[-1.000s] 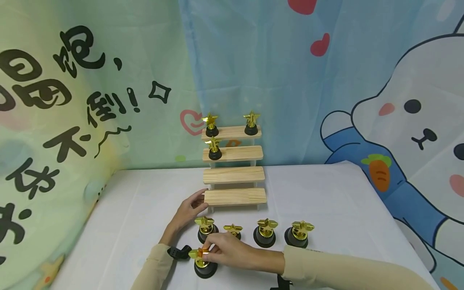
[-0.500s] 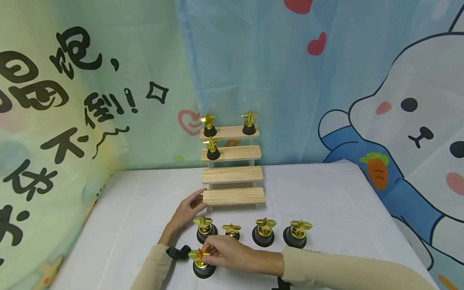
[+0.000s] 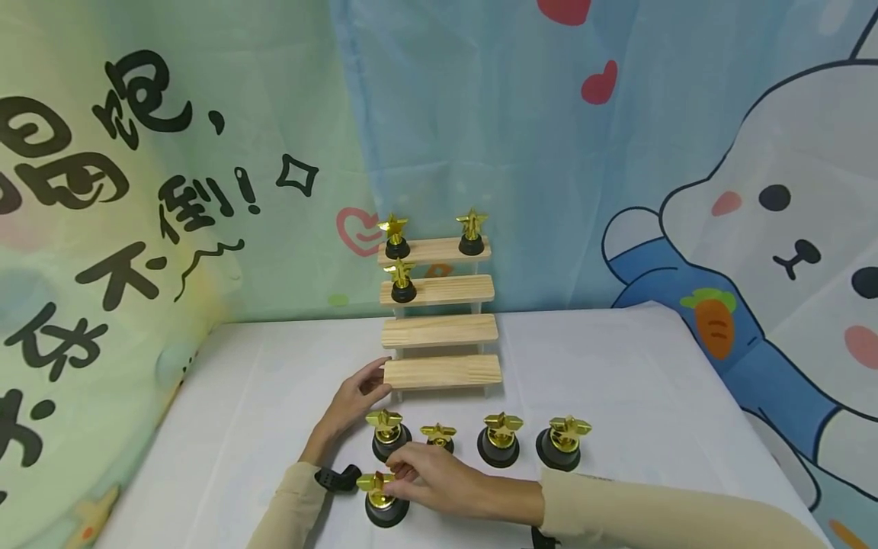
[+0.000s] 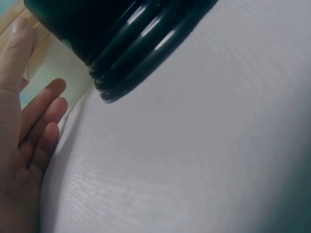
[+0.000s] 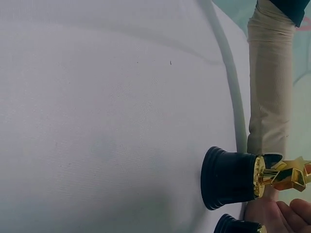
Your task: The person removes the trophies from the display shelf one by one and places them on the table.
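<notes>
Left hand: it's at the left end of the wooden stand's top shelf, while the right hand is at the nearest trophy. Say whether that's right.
Wrong level: the left hand is at the left end of the bottom shelf, as the head view shows. The rest is right.

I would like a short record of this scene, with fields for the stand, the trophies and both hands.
wooden stand: four shelves, three trophies
top shelf: top-left trophy, top-right trophy
second shelf: lone trophy, at left end
row on white table, left to right: first trophy, second trophy (partly hidden), third trophy, fourth trophy
front trophy: upright, nearer than the row's left end
left hand: touches lowest shelf's left end
right hand: at the front trophy's top; whether it grips is unclear
</notes>
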`<action>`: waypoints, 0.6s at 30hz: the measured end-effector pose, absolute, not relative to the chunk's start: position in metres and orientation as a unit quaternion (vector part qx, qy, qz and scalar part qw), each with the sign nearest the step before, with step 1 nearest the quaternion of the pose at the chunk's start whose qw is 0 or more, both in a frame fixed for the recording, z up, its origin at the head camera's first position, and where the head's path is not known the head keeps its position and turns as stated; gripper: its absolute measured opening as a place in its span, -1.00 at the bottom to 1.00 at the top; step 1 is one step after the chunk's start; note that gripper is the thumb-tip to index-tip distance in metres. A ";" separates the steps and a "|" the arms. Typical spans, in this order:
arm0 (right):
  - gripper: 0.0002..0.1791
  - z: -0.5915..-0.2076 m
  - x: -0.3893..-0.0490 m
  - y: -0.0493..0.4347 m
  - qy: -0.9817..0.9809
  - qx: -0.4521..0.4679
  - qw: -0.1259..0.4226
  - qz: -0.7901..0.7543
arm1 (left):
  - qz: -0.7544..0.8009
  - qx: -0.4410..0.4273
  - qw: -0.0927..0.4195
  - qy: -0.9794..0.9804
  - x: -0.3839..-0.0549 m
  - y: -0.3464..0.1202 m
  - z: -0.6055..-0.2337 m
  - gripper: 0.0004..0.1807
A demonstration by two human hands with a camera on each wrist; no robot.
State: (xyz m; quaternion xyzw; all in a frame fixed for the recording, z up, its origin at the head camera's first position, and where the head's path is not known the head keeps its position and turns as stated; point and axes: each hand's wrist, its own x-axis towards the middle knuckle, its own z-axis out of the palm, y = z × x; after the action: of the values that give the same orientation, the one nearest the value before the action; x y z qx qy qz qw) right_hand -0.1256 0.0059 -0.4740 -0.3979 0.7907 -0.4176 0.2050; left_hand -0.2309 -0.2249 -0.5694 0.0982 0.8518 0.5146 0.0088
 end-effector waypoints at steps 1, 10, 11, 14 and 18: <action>-0.66 -0.474 -0.125 0.007 0.788 -0.395 0.207 -0.424 | 0.515 0.099 0.009 0.852 -0.231 -0.225 -0.569 -0.40; -0.76 -0.456 -0.129 0.014 0.778 -0.415 0.168 -0.441 | 0.516 0.104 0.010 0.850 -0.231 -0.229 -0.571 -0.39; -0.76 -0.452 -0.131 0.014 0.777 -0.421 0.161 -0.440 | 0.517 0.105 0.010 0.850 -0.232 -0.229 -0.571 -0.40; -0.75 -0.440 -0.140 0.014 0.778 -0.429 0.139 -0.438 | 0.522 0.113 0.002 0.846 -0.232 -0.228 -0.572 -0.41; -0.75 -0.425 -0.154 0.014 0.786 -0.419 0.114 -0.440 | 0.527 0.110 0.006 0.842 -0.232 -0.227 -0.573 -0.40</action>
State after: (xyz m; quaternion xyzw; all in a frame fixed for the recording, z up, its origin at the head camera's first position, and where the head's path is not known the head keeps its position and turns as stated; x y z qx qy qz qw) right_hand -0.1536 0.0139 -0.4249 -0.4186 0.7861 -0.4403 0.1139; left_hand -0.2320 -0.2273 -0.5733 0.1102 0.8425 0.5273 0.0058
